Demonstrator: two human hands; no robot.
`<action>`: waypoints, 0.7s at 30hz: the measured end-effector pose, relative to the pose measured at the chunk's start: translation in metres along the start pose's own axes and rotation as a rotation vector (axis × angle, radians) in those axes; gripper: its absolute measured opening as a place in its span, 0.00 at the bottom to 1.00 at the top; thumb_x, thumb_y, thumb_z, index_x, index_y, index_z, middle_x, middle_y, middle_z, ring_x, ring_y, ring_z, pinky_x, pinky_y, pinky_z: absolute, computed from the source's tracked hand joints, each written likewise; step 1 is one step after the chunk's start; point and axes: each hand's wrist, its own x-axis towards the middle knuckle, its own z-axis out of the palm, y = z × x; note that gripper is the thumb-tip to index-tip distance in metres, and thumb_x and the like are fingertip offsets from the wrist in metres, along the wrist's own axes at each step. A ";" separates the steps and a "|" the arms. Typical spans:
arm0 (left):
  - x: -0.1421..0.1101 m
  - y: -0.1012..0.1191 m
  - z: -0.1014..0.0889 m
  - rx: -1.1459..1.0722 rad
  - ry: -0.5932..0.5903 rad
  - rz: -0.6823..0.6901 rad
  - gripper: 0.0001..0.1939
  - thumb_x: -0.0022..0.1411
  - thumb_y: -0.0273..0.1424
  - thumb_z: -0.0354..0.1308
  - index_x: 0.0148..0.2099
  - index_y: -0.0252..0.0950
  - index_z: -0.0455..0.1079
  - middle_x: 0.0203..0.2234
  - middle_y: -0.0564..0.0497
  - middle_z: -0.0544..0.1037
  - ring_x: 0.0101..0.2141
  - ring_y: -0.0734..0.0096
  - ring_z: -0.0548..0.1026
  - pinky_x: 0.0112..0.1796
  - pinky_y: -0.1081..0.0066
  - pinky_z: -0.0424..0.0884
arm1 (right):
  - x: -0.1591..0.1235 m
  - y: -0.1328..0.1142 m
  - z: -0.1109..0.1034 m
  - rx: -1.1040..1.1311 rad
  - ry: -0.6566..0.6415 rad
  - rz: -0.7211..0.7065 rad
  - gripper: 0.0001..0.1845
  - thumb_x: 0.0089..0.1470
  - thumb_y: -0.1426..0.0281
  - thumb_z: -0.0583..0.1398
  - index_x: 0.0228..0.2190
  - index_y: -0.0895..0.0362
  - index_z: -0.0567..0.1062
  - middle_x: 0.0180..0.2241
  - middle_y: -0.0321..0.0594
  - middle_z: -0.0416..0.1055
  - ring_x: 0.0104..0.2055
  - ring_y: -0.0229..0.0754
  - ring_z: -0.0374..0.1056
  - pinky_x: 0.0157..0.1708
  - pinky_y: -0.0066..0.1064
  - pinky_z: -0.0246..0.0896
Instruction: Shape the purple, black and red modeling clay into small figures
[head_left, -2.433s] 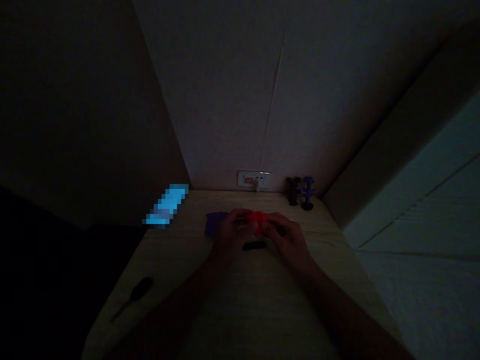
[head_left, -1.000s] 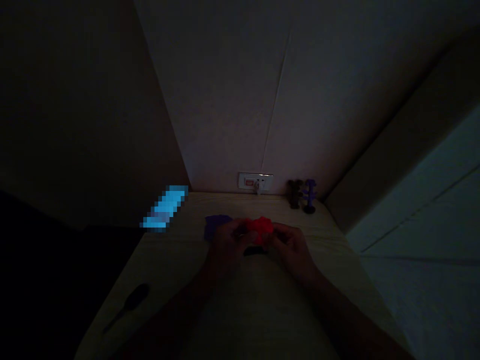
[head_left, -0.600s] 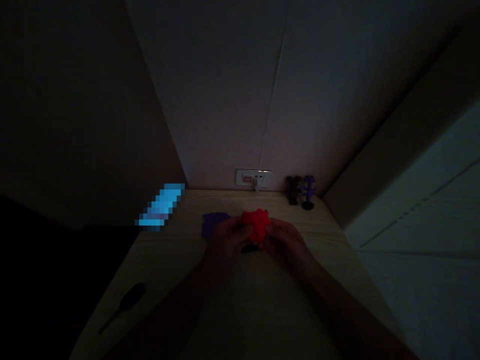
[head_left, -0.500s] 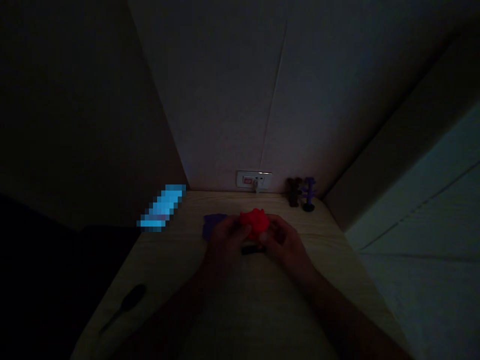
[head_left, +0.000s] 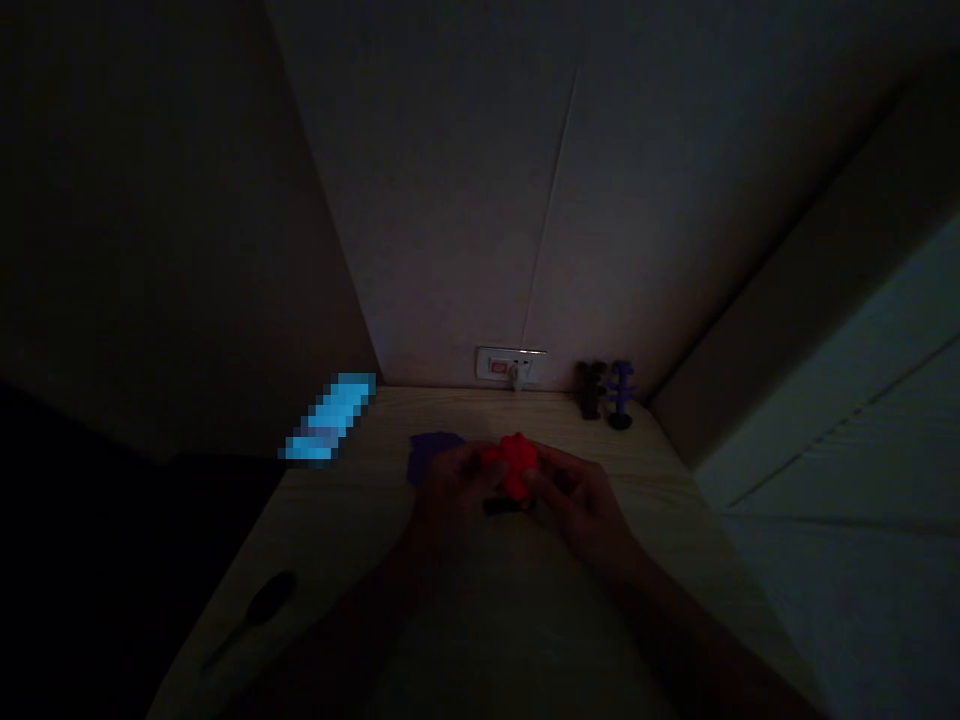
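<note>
A bright red piece with a lobed, gear-like or flower-like outline [head_left: 519,466] is held up over the table between my two hands. My right hand [head_left: 581,500] is closed on it, with the thumb against its lower face. The fingers of my left hand [head_left: 454,485] are closed at its left side, where a smaller bit of red shows at the fingertips; whether that is a separate piece I cannot tell. Beneath the hands lies a small dark bar-shaped thing [head_left: 502,507]. A flat purple piece [head_left: 431,455] rests partly behind my left hand.
A screwdriver-shaped dark tool [head_left: 262,605] lies at the table's left front. A blurred-out glowing blue rectangle [head_left: 330,420] is at the left edge. Two knobbly figures, one brown [head_left: 591,390] and one purple [head_left: 620,395], stand at the back right near a wall socket [head_left: 511,365].
The red piece has turned, so its lobed outline now stands more upright, and a small red bit shows at my left fingertips. The view has shifted slightly.
</note>
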 end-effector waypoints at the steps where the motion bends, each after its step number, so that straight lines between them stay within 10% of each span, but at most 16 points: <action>1: 0.000 -0.002 0.001 -0.065 -0.014 -0.015 0.17 0.52 0.40 0.76 0.38 0.33 0.82 0.29 0.49 0.83 0.30 0.67 0.78 0.34 0.70 0.74 | 0.000 0.001 0.001 0.040 -0.015 0.011 0.19 0.59 0.55 0.70 0.46 0.53 0.85 0.34 0.40 0.83 0.33 0.42 0.76 0.36 0.32 0.72; 10: -0.002 -0.005 0.010 -0.351 -0.125 -0.106 0.18 0.52 0.40 0.77 0.35 0.32 0.78 0.30 0.47 0.82 0.29 0.66 0.79 0.36 0.65 0.77 | 0.001 0.009 0.001 0.239 0.059 0.103 0.26 0.58 0.53 0.70 0.52 0.53 0.76 0.24 0.32 0.76 0.21 0.35 0.68 0.23 0.25 0.63; 21: 0.001 -0.001 -0.001 -0.043 0.038 0.034 0.28 0.49 0.35 0.79 0.52 0.36 0.78 0.30 0.50 0.84 0.31 0.65 0.81 0.33 0.71 0.75 | -0.005 0.012 -0.004 -0.126 0.098 -0.110 0.20 0.56 0.63 0.72 0.50 0.51 0.82 0.43 0.43 0.85 0.41 0.46 0.80 0.43 0.37 0.77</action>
